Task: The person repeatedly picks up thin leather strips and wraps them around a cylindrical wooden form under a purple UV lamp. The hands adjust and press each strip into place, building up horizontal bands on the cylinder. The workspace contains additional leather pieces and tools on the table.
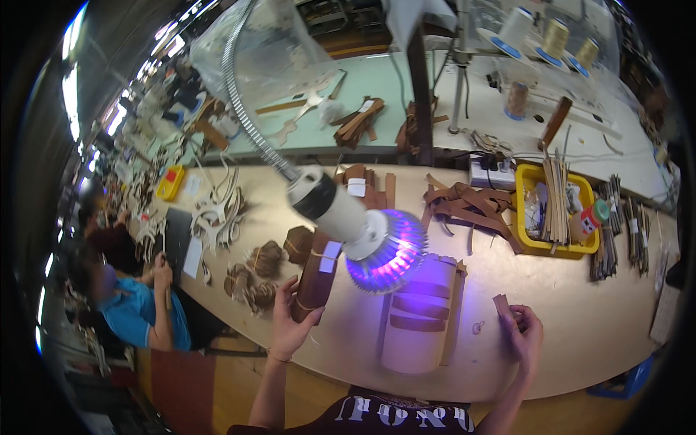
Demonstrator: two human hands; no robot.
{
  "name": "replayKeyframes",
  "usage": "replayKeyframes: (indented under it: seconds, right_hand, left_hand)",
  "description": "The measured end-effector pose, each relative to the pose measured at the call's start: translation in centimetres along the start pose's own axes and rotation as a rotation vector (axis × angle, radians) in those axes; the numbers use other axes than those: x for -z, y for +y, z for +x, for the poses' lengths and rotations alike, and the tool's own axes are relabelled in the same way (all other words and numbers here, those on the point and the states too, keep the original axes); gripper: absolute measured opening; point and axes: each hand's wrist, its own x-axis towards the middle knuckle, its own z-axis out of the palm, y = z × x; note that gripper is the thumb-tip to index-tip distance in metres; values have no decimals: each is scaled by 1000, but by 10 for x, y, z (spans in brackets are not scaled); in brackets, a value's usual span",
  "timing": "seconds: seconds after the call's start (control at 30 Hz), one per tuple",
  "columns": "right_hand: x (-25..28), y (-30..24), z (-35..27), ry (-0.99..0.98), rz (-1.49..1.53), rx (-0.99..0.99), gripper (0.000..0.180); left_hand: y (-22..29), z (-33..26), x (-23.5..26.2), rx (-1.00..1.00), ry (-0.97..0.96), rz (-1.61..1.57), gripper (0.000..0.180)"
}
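My left hand point(290, 328) grips a bundle of dark brown leather strips point(313, 281), bound by a band and carrying a white label, tilted above the table. At the right, my right hand point(526, 335) pinches a short brown leather strip point(502, 303) between thumb and fingers. Between the hands lies a cream board point(412, 354), with several brown strips point(417, 323) laid across it and longer ones along its right side. Over the board's upper part hangs a lamp point(388, 250) glowing purple, which hides some of it. A small loose band point(478, 328) rests beside my right hand.
A yellow bin point(557, 250) with sticks and a bottle stands at the back right, beside loose brown strips point(471, 205). Wrapped brown bundles point(266, 259) lie left of the lamp. The lamp's flexible neck point(246, 109) arches overhead. A co-worker in blue point(138, 319) works at the left.
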Motion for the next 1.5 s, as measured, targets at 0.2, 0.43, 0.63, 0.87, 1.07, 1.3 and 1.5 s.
replayKeyframes:
  seconds: [0.2,0.43,0.63,0.87,1.07,1.3,1.5]
  right_hand:
    - [-2,11,0,-49,-25,80,21]
    - [-7,10,-3,3,-71,165,23]
    - [5,-54,7,61,-66,316,23]
    - [-19,-140,73,68,-148,734,19]
    - [-57,-154,145,188,-763,840,33]
    - [-47,-81,75,444,-582,673,34]
    - [-39,-4,-41,696,-553,286,27]
  left_hand:
    - [-28,-34,-23,-167,0,590,97]
    - [-41,-34,-6,-89,-7,516,91]
    - [-61,-24,3,180,-76,-182,71]
    - [-31,-8,37,208,-180,-912,58]
    - [15,122,41,-143,-219,-604,48]
    - [43,334,-106,-312,-36,-266,48]
    - [23,395,-188,-625,274,675,53]
